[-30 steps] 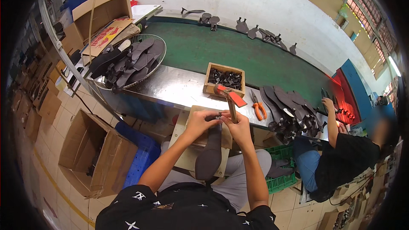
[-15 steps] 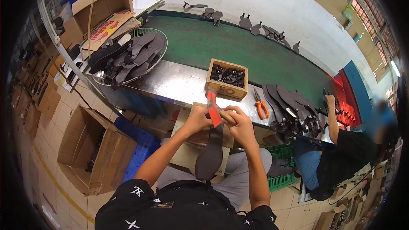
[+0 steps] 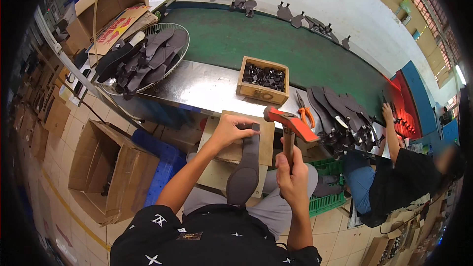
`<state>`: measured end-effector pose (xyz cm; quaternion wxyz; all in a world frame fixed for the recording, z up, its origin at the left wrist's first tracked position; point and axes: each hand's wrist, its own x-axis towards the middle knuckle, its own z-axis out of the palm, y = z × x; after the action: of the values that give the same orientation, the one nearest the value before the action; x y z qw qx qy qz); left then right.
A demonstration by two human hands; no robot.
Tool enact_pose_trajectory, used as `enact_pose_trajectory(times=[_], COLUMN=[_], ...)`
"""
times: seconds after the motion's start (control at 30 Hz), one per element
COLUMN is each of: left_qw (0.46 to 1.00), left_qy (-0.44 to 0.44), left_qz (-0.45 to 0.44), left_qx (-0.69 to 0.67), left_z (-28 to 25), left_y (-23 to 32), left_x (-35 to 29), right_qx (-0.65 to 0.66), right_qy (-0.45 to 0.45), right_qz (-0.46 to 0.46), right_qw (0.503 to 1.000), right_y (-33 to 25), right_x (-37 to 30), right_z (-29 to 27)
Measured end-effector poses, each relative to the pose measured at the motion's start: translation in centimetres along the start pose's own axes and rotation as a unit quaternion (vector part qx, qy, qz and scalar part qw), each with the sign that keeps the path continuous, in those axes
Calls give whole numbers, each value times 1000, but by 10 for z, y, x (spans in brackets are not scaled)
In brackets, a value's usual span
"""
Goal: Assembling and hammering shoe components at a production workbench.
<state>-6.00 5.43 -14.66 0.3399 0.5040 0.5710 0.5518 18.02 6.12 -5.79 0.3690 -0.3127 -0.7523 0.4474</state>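
Observation:
My left hand (image 3: 231, 131) is closed, thumb and finger pinching a small black piece (image 3: 255, 126) at the narrow end of a dark grey shoe sole (image 3: 242, 181). The sole lies lengthwise toward me, its narrow part over a wooden board (image 3: 266, 143) and its wide end near my lap. My right hand (image 3: 293, 180) is wrapped round the wooden handle of a hammer (image 3: 291, 122). Its orange-red head is raised, to the right of the sole and apart from it.
Ahead stands a wooden box (image 3: 261, 95) of small black parts. Pliers (image 3: 306, 112) with orange handles lie beside stacked soles (image 3: 340, 108). A wire basket (image 3: 186, 49) of soles is at left, before a green conveyor belt (image 3: 221, 39). A co-worker (image 3: 399, 182) sits at right.
The hammer has moved right, away from the sole's end, and its head has swung to point right. My left hand stays at the sole's narrow end, where the black piece now shows.

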Motion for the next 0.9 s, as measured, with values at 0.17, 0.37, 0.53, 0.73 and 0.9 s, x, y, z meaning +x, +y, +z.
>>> enact_pose_trajectory(times=[0.17,0.37,0.53,0.73,0.9], left_qw=[1000,999,996,965,958], left_qy=[-3,-10,-12,-19,-10], left_qz=[-11,-35,36,87,77], left_qx=[-11,-4,78,245,277], left_z=[2,0,0,-4,-3], left_y=[8,13,2,2,8], left_x=[-2,-3,-4,-11,-13], right_qx=[-92,-136,-107,-177,-149], right_qy=[-61,-89,-36,-49,-2], right_qz=[50,70,-22,-81,-36], right_qw=[993,984,993,980,988], right_y=[-7,-6,-48,-52,-54], right_x=[-7,-2,-6,8,15], right_z=[-5,4,-21,-2,-4])
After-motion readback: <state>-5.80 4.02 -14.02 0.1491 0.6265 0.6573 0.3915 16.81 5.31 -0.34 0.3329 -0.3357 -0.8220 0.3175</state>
